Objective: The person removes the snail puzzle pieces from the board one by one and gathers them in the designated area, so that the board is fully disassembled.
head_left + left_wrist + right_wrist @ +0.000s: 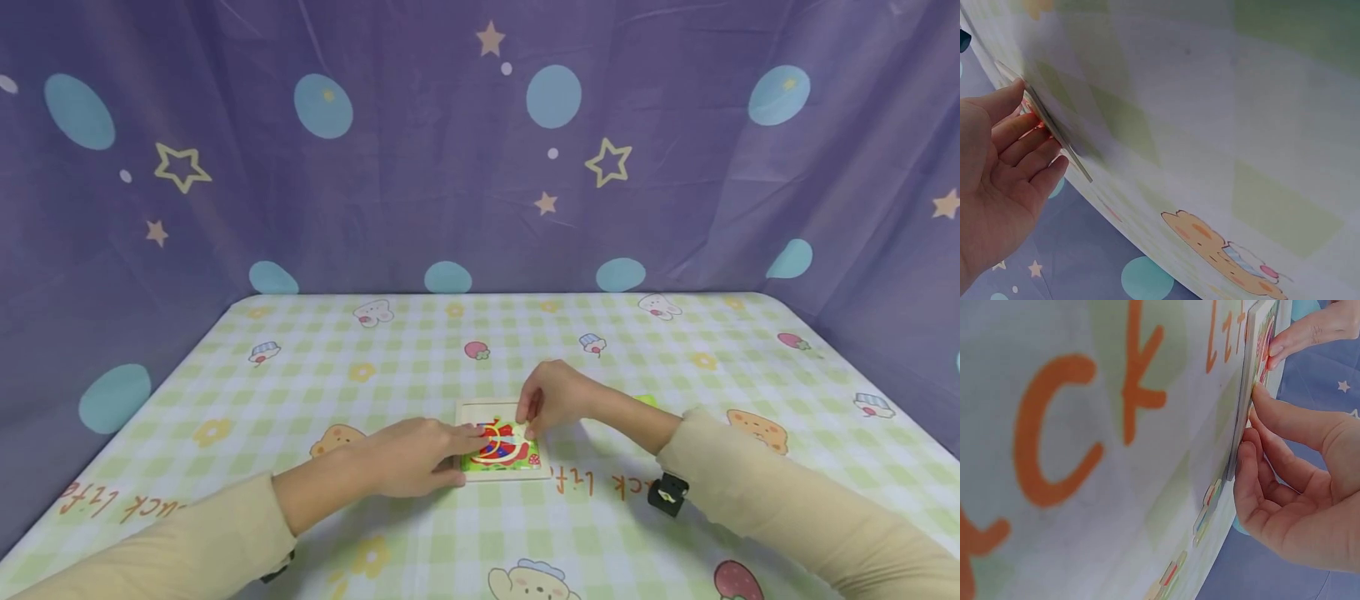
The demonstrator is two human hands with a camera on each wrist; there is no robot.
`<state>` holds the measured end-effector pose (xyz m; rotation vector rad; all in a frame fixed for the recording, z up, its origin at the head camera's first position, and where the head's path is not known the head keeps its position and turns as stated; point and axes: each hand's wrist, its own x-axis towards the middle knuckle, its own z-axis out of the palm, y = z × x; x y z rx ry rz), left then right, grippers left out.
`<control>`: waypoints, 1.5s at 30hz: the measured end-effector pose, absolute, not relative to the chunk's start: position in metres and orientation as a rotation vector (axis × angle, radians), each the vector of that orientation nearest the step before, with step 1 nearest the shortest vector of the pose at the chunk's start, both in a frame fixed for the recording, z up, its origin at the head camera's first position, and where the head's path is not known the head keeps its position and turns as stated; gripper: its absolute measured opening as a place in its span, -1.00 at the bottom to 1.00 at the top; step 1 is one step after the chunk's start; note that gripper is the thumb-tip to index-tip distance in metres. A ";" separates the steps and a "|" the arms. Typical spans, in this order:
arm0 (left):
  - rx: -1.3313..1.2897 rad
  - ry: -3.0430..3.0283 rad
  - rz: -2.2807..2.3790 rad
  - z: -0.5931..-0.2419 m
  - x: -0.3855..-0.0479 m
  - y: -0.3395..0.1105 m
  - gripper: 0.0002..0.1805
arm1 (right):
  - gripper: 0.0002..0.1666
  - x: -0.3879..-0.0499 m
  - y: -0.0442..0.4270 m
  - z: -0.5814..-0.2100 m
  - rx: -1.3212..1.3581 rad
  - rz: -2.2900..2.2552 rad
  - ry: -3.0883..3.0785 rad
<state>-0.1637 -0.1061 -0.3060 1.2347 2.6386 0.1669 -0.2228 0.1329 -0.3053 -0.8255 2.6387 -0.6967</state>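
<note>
A small jigsaw puzzle board (504,475) with a pale wooden border lies on the table. Its lower part carries a red, green, white and blue picture, while bare pale wood shows along the top. My left hand (415,457) rests at its left side, with fairly straight fingers on the picture and the thumb by the near left corner. Over the right side, my right hand (558,396) has curled fingers, thumb and forefinger pinching a puzzle piece mostly covered by the fingertips. The right wrist view shows that thumb against the board (1244,394) and the other fingers bent beside its edge.
Loose puzzle pieces (1207,512) lie on the cloth right of the board; a green one (647,401) peeks out behind the right forearm. A checked cloth (420,342) with printed cartoons covers the table. Behind it hangs a purple curtain (420,192) with stars and dots.
</note>
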 end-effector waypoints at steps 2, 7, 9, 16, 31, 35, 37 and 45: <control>1.245 2.641 0.164 -0.306 -0.164 -0.106 -0.46 | -0.83 -0.223 0.132 -0.305 -0.811 -0.684 2.636; 1.258 2.653 0.148 -0.305 -0.164 -0.106 -0.46 | -0.83 -0.223 0.129 -0.304 -0.751 -0.661 2.629; 1.262 2.656 0.147 -0.305 -0.164 -0.105 -0.46 | -0.83 -0.223 0.129 -0.304 -0.727 -0.659 2.624; 1.216 2.648 0.133 -0.304 -0.163 -0.105 -0.46 | -0.81 -0.223 0.129 -0.305 -0.688 -0.680 2.596; 1.236 2.664 0.063 -0.300 -0.161 -0.100 -0.46 | -0.78 -0.222 0.129 -0.307 -0.695 -0.745 2.598; 1.229 2.660 0.067 -0.299 -0.161 -0.099 -0.46 | -0.77 -0.222 0.129 -0.306 -0.713 -0.751 2.602; 1.228 2.661 0.068 -0.299 -0.161 -0.100 -0.46 | -0.77 -0.221 0.129 -0.305 -0.727 -0.742 2.605; 1.237 2.663 0.067 -0.301 -0.162 -0.100 -0.46 | -0.78 -0.218 0.130 -0.306 -0.737 -0.729 2.598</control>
